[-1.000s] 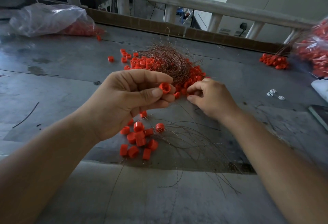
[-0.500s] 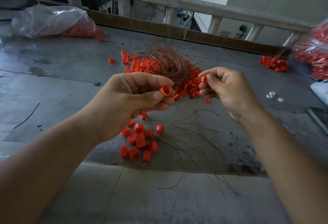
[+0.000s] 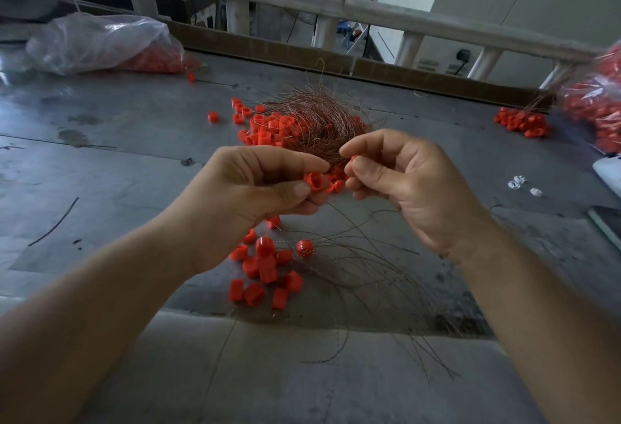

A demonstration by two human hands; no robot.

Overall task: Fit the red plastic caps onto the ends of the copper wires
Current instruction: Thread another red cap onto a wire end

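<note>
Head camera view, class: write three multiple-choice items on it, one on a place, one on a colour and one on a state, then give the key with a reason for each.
1. Where does the tangle of copper wires lie?
A. on the table, among loose caps
B. inside a clear bag
C. hung over a railing

2. What colour are the small pieces lying to the right of the right hand?
A. red
B. white
C. blue

3. What is the left hand doing?
A. lying flat on the tabletop
B. pinching a red cap
C. gripping a railing

Key:
1 A: the bundle sits on the grey top with caps scattered around it.
2 B: they show pale white against the grey.
3 B: thumb and fingers close on the cap, held above the table.
</note>
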